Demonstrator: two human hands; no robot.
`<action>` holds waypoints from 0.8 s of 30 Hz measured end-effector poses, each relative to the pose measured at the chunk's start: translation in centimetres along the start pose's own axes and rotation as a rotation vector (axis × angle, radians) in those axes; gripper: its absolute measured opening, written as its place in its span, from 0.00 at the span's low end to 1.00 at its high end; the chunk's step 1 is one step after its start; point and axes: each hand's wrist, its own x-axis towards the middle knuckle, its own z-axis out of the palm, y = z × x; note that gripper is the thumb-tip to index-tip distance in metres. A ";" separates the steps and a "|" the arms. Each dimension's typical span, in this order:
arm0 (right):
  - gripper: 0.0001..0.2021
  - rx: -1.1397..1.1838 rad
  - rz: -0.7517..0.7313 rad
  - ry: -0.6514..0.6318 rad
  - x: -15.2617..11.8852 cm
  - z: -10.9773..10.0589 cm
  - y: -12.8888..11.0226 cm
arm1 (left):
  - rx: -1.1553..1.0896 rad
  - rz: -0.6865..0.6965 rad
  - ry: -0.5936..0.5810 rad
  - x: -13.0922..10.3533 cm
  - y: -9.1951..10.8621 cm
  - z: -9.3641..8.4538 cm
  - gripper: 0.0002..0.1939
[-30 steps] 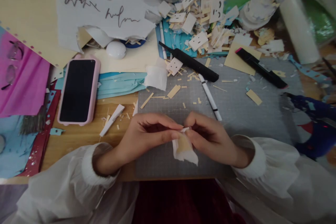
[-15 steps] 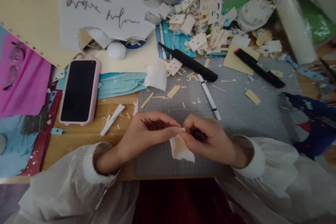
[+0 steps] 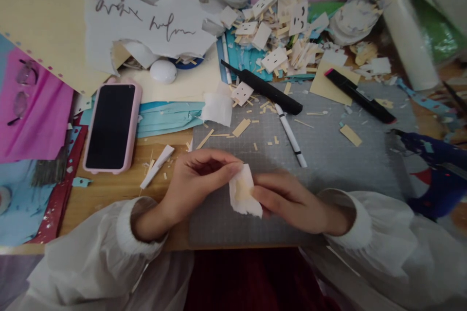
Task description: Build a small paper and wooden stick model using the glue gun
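Note:
A small white paper piece [image 3: 242, 194] with a tan patch in its middle hangs over the grey cutting mat [image 3: 219, 228]. My left hand [image 3: 204, 180] pinches its top edge between thumb and fingers. On the right side of the paper, my right hand [image 3: 288, 197] grips the edge, its thumb in front and its other fingertips partly hidden behind. Beyond the hands, a white pen [image 3: 292, 137], a black tool [image 3: 272, 91] and tan paper scraps [image 3: 241, 128] lie on the mat.
A pink-cased phone [image 3: 111, 128] and a folded white strip [image 3: 157, 166] lie left. Small paper figures [image 3: 275, 58] are heaped at the back. A black marker [image 3: 359, 95] and a blue glue gun [image 3: 434, 170] are on the right.
My right hand has moved from the top of the paper down to its right edge. The paper has shifted slightly left and up, and more of it shows.

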 end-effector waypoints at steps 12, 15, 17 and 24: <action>0.14 -0.118 -0.132 0.192 0.3 0.0 0.0 | -0.217 -0.004 -0.151 0.4 -0.1 -0.6 0.10; 0.14 -0.102 -0.187 0.222 0.1 -0.2 0.0 | -0.218 -0.030 -0.299 0.4 0.4 -0.7 0.08; 0.13 -0.099 -0.201 0.228 0.0 -0.2 0.1 | -0.182 -0.032 -0.350 0.3 0.6 -0.6 0.07; 0.13 -0.062 -0.177 0.177 -0.1 -0.3 0.0 | -0.044 0.030 -0.276 0.2 0.5 -0.3 0.07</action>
